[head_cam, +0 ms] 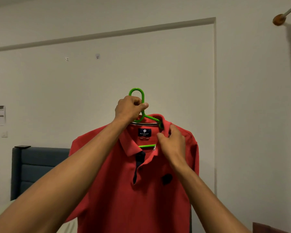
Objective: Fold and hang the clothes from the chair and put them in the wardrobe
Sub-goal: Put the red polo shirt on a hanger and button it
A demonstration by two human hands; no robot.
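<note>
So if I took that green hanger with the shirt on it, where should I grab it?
Grip the green hanger at the neck under its hook, as the left hand does, coming from the front. Only that part sticks out above the red polo shirt, and the weight hangs evenly below it.

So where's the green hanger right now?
In the head view's middle, the green hanger is held up by its hook in the left hand, inside the red polo shirt; the right hand pinches the collar.

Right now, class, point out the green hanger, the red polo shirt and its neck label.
green hanger point(142, 94), head view, hook loop.
red polo shirt point(149, 202), head view, front panel.
neck label point(144, 132), head view, dark patch.
</note>
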